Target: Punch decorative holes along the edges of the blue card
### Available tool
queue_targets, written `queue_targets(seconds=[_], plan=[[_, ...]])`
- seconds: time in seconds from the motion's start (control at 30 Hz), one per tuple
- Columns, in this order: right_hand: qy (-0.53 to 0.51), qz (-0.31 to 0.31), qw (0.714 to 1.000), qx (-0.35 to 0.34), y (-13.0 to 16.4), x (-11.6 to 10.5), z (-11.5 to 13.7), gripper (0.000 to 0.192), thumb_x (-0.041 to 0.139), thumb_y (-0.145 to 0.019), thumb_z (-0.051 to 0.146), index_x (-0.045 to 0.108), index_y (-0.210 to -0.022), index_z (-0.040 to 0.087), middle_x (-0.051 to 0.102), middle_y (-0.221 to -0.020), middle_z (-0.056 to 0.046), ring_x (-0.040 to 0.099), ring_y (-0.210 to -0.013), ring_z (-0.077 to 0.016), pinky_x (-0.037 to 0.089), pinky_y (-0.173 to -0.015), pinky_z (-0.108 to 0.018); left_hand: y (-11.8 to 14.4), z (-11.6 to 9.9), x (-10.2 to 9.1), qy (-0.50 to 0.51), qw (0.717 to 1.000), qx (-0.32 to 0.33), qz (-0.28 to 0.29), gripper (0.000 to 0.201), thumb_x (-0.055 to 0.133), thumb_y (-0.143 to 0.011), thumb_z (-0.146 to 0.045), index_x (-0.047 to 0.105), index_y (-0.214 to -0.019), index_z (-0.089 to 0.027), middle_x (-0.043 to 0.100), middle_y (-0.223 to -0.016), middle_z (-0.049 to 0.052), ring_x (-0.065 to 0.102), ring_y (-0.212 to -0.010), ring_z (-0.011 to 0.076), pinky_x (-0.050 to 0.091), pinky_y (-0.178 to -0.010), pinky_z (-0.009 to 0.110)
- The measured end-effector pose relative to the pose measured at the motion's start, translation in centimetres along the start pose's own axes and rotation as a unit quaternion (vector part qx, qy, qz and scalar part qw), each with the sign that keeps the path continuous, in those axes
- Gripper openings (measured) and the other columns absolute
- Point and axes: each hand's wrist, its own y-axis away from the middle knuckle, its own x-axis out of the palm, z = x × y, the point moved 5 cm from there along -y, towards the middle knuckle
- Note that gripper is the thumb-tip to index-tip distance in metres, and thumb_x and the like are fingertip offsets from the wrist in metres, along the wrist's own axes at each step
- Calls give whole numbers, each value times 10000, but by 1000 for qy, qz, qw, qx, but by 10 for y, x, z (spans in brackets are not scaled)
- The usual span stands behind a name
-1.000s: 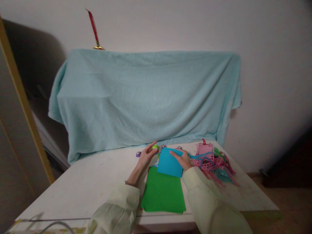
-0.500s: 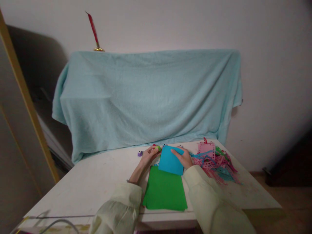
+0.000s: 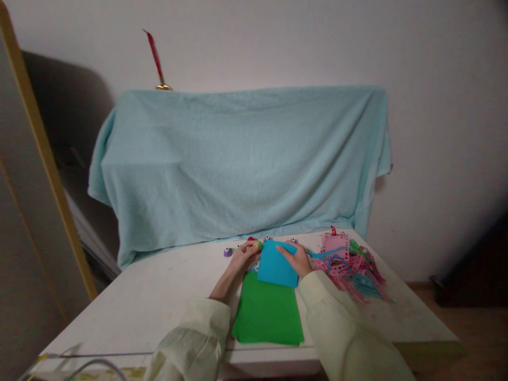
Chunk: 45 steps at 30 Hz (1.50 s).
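Note:
My right hand [image 3: 298, 259] grips the right edge of a blue paper sheet [image 3: 275, 266], holding it tilted above a green sheet [image 3: 268, 314] that lies flat on the white table [image 3: 151, 307]. My left hand [image 3: 243, 255] is closed around a small green paper punch [image 3: 259, 245] at the blue sheet's upper left corner. Both forearms wear pale yellow-green sleeves. Part of the punch is hidden by my fingers.
A small purple punch [image 3: 227, 252] and other small punches [image 3: 267, 238] stand just behind my hands. A heap of pink, blue and green paper scraps [image 3: 351, 265] lies to the right. A light blue cloth [image 3: 242, 159] covers something bulky behind the table. A cable [image 3: 91, 365] lies at the near left edge.
My left hand has closed on the green punch and drawn it against the blue sheet's corner. The camera view shifted slightly; the right hand keeps its hold.

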Motion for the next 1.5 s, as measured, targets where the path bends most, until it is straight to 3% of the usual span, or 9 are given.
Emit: queue_targets(seconds=[0.33, 0.97, 1.37, 1.5], plan=[[-3, 6, 1000, -6, 1, -1, 3, 361, 635, -738, 521, 678, -790, 166, 687, -712, -32, 619, -675, -197, 486, -642, -284, 4, -7, 6, 3, 1000, 16, 14, 403, 804, -662, -376, 632, -925, -125, 679, -970, 120, 656, -922, 235, 464, -928, 373], [11, 17, 1000, -23, 2, 2, 7, 363, 616, -755, 526, 672, -761, 167, 665, -683, -26, 597, -634, -183, 474, -611, -278, -2, -1, -3, -94, 995, 24, -13, 435, 837, -597, -383, 666, -928, -160, 679, -817, 70, 654, -739, 183, 509, -719, 288], [37, 13, 999, -9, 2, 2, 7, 366, 640, -716, 518, 688, -780, 161, 688, -734, -48, 626, -707, -224, 496, -670, -316, -1, 4, -1, -108, 994, 22, 8, 504, 872, -547, -320, 675, -975, -143, 704, -890, 95, 656, -763, 193, 480, -718, 281], [38, 37, 998, -19, 2, 3, 7, 356, 609, -747, 514, 672, -755, 164, 660, -691, -32, 601, -672, -210, 483, -624, -300, -1, 4, 0, -130, 991, 14, 11, 475, 868, -557, -296, 673, -964, -149, 702, -901, 88, 652, -774, 190, 477, -707, 267]])
